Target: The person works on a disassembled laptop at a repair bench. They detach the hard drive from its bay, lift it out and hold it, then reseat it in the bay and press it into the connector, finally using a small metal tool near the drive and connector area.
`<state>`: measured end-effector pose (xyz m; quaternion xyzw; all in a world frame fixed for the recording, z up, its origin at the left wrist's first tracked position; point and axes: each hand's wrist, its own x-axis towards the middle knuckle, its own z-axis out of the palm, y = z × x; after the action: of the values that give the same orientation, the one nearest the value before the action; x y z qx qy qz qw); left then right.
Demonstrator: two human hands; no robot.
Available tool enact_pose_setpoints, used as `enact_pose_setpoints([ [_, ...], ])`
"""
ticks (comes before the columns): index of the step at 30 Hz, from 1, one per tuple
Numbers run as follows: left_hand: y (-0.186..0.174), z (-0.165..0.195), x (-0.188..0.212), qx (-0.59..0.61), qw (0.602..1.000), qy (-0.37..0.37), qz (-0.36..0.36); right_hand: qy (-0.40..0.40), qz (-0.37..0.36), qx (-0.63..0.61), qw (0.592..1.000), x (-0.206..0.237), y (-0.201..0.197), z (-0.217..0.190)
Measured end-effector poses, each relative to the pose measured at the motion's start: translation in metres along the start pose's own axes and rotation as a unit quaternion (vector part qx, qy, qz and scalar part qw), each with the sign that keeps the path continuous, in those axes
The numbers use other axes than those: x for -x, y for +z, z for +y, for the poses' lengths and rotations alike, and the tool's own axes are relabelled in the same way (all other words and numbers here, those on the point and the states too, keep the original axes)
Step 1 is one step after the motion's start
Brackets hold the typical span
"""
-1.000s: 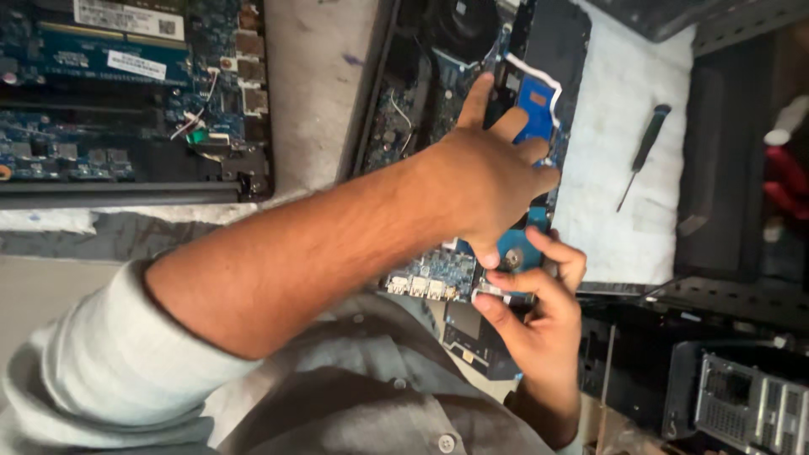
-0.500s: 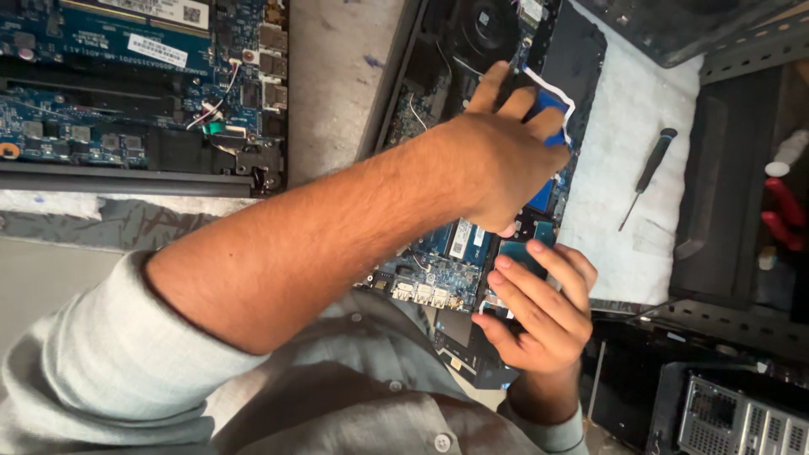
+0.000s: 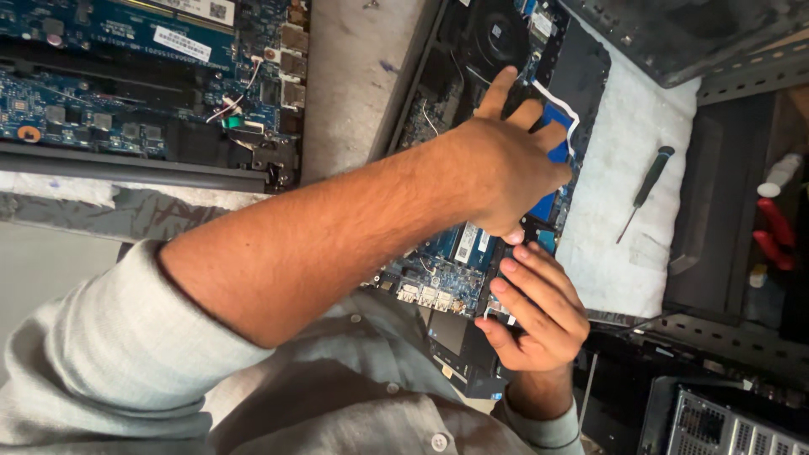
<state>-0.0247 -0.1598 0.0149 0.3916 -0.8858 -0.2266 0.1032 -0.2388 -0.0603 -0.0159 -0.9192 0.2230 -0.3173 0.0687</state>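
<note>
An open black laptop [image 3: 459, 76] lies bottom-up with its blue circuit board [image 3: 438, 274] and fan showing. My left hand [image 3: 506, 168] reaches across from the left and rests on the inside of the laptop. Its fingers are spread over a blue part with a white-edged flat cable [image 3: 556, 126]. My right hand [image 3: 535, 312] comes up from below. Its fingers lie over the near edge of the board and its thumb is hooked on the black casing corner [image 3: 459, 350]. What is under its fingers is hidden.
A second opened laptop [image 3: 126, 84] with a blue board lies at the top left. A black-handled screwdriver [image 3: 645, 190] lies on a white cloth [image 3: 624, 261] right of the laptop. Red-handled tools [image 3: 771, 236] and a metal computer case [image 3: 716, 421] are at the right.
My right hand has slid up along the laptop's near edge, its fingers now flatter on the board. My left hand stays on the blue part. The view has shifted slightly.
</note>
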Motion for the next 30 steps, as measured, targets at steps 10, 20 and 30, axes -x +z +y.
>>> enact_pose_setpoints([
  [10,-0.003,0.003,0.001,0.018,1.000,-0.011,-0.011,0.019,0.000,-0.027,0.999,-0.003,0.001,-0.001],
  [20,0.002,0.006,0.001,-0.006,1.000,-0.019,-0.010,0.011,-0.014,-0.040,0.999,-0.010,0.001,0.000],
  [30,0.001,0.008,0.005,-0.017,1.000,-0.017,0.016,0.027,-0.036,-0.034,0.998,-0.015,-0.001,-0.005],
])
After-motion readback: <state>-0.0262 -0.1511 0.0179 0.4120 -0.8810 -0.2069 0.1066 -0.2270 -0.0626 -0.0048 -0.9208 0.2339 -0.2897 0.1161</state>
